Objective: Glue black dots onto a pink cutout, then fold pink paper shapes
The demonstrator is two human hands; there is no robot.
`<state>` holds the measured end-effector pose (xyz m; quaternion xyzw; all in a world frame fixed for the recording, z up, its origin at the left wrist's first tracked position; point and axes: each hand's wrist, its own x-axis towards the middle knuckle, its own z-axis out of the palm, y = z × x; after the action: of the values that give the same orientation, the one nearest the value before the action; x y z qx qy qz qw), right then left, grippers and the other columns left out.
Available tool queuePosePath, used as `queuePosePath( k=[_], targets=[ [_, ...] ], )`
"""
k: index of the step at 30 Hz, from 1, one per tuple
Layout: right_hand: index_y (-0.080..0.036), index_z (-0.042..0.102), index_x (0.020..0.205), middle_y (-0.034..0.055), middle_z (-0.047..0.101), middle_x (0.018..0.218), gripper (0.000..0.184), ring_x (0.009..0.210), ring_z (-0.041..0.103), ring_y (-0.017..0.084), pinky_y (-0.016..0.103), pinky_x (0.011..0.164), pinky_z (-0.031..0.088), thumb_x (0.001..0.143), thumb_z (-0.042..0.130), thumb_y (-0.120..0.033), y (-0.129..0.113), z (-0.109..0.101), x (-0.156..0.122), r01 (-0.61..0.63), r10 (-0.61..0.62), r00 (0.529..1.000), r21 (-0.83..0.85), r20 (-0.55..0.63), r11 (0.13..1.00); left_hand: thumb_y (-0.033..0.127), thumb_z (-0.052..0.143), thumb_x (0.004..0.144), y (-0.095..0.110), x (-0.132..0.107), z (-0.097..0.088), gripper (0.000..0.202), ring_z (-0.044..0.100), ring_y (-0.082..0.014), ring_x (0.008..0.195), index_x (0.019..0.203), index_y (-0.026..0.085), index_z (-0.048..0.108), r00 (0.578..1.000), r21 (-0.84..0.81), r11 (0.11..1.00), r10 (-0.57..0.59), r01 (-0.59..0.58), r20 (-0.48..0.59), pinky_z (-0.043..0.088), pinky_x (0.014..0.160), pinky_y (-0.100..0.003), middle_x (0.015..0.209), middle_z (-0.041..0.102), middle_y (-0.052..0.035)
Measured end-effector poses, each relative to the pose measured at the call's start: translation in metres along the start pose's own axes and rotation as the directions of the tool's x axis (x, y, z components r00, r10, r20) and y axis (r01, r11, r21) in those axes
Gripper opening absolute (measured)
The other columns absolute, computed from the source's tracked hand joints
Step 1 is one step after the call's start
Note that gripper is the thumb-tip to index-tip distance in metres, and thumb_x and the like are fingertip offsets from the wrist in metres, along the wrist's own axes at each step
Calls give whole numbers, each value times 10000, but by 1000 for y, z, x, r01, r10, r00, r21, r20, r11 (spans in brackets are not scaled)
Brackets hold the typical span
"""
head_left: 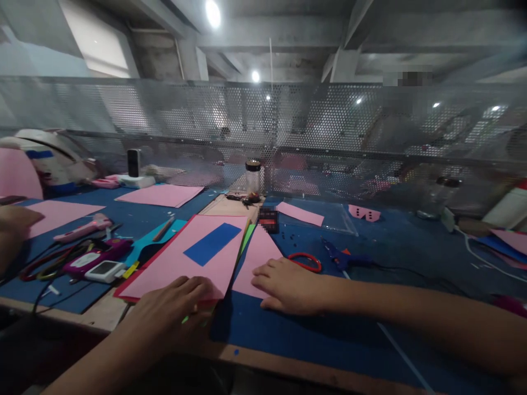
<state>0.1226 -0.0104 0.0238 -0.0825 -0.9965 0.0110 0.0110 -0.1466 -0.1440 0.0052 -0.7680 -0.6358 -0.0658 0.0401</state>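
My left hand (175,302) grips the near edge of a stack of coloured paper (164,269), its fingers bent over the top pink sheet; the thumb is mostly hidden. A red sheet shows beneath the pink one. On the stack lies a blue paper rectangle (213,243). My right hand (290,286) rests open, fingers stretched out on a separate pink sheet (260,255) beside the stack. Just beyond that hand are red-handled scissors (305,262), and a blue glue gun (340,255) lies further right.
Left are a purple device (99,258), a pink glue gun (84,229), and another person's hand (18,222). A lidded jar (253,178) stands at the back before a perforated metal screen (263,115). A pink dotted cutout (364,213) lies right; a cord crosses the blue mat.
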Motion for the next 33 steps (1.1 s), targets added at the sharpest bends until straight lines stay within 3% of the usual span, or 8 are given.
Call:
queuePosePath(
  k=[3, 7, 13, 17, 20, 25, 29, 33],
  targets=[
    [-149, 607, 1292, 146, 637, 1339, 382, 1170, 588, 269, 405, 987, 458, 982, 598, -373, -1, -8, -7, 2, -1, 1000, 74, -11, 997, 414, 524, 965, 6, 9, -9, 296, 707, -288, 1040, 1182, 309, 697, 997, 0, 1000, -18, 18, 69, 561, 827, -404, 1194, 744, -56],
    [-174, 640, 1257, 119, 673, 1281, 308, 1149, 596, 238, 376, 990, 441, 989, 593, -318, 9, -21, -28, -116, 124, 991, 150, -48, 982, 436, 440, 996, 13, 34, -11, 359, 701, -283, 1062, 1225, 297, 678, 997, -21, 999, -32, 33, 65, 548, 828, -383, 1227, 734, -59],
    [-191, 715, 1107, 88, 715, 1116, 204, 1053, 622, 231, 348, 889, 461, 972, 625, -315, 41, -33, -68, -319, 332, 940, 143, -80, 937, 441, 455, 973, 10, 91, -6, 406, 647, -319, 1177, 1299, 265, 623, 992, 20, 993, -116, 118, -55, 533, 887, -419, 1327, 677, -87],
    [-188, 717, 1126, 93, 719, 1116, 212, 1059, 620, 235, 350, 890, 459, 970, 617, -291, 46, -34, -69, -312, 325, 940, 121, -105, 942, 390, 443, 962, 1, 119, 5, 486, 577, -364, 1259, 1399, 195, 529, 990, 28, 991, -132, 134, -53, 527, 906, -483, 1390, 614, -153],
    [-189, 717, 1122, 91, 721, 1127, 213, 1057, 620, 241, 360, 912, 453, 974, 603, -291, 46, -32, -52, -229, 238, 964, 80, -117, 970, 436, 541, 904, -8, 133, 17, 564, 556, -391, 1272, 1395, 161, 521, 992, 32, 992, -125, 126, -19, 504, 950, -511, 1417, 584, -190],
    [-182, 702, 1163, 116, 715, 1143, 245, 1077, 616, 269, 374, 906, 451, 968, 586, -276, 53, -32, -7, -170, 171, 981, 26, -90, 985, 453, 610, 870, -19, 142, 27, 503, 545, -335, 1294, 1303, 199, 594, 998, 21, 999, -43, 42, 37, 408, 1082, -451, 1415, 598, -147],
    [-176, 681, 1204, 123, 698, 1214, 268, 1134, 622, 274, 367, 940, 461, 982, 550, -251, 76, -35, 40, -221, 223, 971, 36, -89, 975, 415, 603, 863, -19, 137, 28, 478, 553, -345, 1276, 1285, 191, 603, 998, 11, 998, -63, 63, 26, 420, 1059, -465, 1382, 616, -154],
    [-169, 622, 1266, 112, 660, 1262, 290, 1157, 619, 276, 448, 963, 501, 999, 563, -264, 114, -29, 97, -329, 331, 942, 35, -62, 944, 431, 560, 883, -13, 130, 30, 564, 552, -383, 1262, 1367, 142, 530, 993, 2, 993, -121, 121, -16, 450, 1002, -495, 1363, 621, -189]
  ],
)
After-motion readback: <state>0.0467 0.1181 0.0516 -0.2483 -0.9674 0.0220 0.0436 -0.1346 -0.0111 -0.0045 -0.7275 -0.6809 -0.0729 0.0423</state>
